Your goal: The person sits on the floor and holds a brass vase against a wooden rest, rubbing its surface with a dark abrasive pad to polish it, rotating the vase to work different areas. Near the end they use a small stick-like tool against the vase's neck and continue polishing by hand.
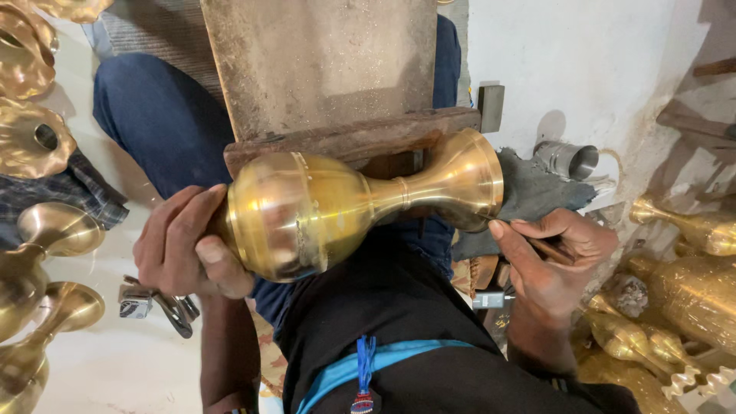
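A brass vase (322,207) lies on its side across my lap, wide body to the left, flared neck to the right, resting against a wooden block (360,138). My left hand (184,245) cups the vase's round base end. My right hand (552,257) sits just below the flared mouth and grips a thin wooden-handled tool (550,249), its tip touching the mouth's rim.
Several brass vases (46,268) and fluted brass pieces (31,138) lie at left. More brass ware (690,307) is piled at right. A grey cloth (537,192), a metal cylinder (571,159), a flat board (322,61) and pliers (165,307) are nearby.
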The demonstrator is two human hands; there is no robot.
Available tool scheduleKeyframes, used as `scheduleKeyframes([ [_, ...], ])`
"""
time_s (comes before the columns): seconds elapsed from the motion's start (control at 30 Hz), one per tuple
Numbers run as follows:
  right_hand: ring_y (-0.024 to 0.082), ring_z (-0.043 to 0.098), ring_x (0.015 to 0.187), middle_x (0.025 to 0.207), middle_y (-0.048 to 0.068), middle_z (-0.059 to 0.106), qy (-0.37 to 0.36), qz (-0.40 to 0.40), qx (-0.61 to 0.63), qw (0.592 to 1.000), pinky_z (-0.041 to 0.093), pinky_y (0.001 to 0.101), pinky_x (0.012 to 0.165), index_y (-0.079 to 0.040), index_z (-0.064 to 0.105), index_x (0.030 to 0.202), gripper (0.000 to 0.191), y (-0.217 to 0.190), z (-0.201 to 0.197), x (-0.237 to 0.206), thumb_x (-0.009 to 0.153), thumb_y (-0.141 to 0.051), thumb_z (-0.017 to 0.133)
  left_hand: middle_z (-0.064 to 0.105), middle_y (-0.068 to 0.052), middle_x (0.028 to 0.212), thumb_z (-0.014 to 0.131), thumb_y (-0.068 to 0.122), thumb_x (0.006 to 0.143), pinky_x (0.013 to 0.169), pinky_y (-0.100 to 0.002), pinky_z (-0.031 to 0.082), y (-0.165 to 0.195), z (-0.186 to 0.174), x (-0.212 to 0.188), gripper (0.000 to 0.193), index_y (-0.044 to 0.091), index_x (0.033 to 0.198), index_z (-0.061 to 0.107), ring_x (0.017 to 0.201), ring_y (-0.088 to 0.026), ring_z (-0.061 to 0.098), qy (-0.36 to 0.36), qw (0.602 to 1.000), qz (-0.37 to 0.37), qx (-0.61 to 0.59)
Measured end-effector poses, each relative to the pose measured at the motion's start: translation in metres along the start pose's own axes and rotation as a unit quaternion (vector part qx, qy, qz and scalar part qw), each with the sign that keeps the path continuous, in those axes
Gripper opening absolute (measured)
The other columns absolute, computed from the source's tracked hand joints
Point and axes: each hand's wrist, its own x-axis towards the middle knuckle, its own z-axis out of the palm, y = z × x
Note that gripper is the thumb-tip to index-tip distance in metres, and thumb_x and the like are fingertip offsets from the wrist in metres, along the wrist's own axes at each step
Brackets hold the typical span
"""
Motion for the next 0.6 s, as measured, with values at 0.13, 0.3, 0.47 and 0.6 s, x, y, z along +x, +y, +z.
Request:
scheduleKeyframes([
  [0.13,0.001,0.055,0.055,0.065,0.007,0.063,-0.007,-0.004,0.002,1.000,0.034,0.0166,0.046,0.004,0.062,0.078,0.024,0.002,-0.001,0.001,0.090,0.017,0.077,0.074,-0.018,0.081,0.046,0.030,0.100,0.070,-0.036,0.063,-0.021,0.007,-0.013,0.048,-0.007,0.095,0.076,0.078,-0.028,0.076,0.039,0.999,-0.008,-0.034],
  [0.3,0.000,0.055,0.050,0.061,0.006,0.063,-0.013,-0.009,-0.011,1.000,0.034,0.0162,0.042,0.002,0.062,0.078,0.023,0.000,0.000,0.001,0.088,0.016,0.076,0.067,-0.014,0.072,0.045,0.029,0.105,0.062,-0.035,0.048,0.010,-0.012,-0.010,0.047,-0.004,0.091,0.075,0.063,-0.023,0.066,-0.075,0.975,-0.202,0.049],
  [0.47,0.000,0.053,0.053,0.062,0.006,0.062,-0.019,-0.004,-0.053,0.998,0.032,0.0163,0.047,0.004,0.061,0.074,0.026,-0.002,0.000,0.003,0.090,0.015,0.078,0.058,-0.017,0.059,0.045,0.026,0.101,0.055,-0.041,0.039,0.036,-0.025,0.014,0.046,-0.002,0.077,0.072,0.053,-0.029,0.057,-0.196,0.917,-0.298,0.177],
  [0.6,0.000,0.055,0.056,0.064,0.005,0.062,-0.001,-0.014,-0.035,0.999,0.036,0.0167,0.049,0.001,0.060,0.075,0.026,0.000,0.001,0.002,0.087,0.015,0.080,0.067,-0.016,0.076,0.043,0.031,0.107,0.065,-0.035,0.049,0.011,-0.008,0.012,0.049,-0.005,0.091,0.071,0.069,-0.027,0.067,-0.083,0.992,-0.095,0.019],
])
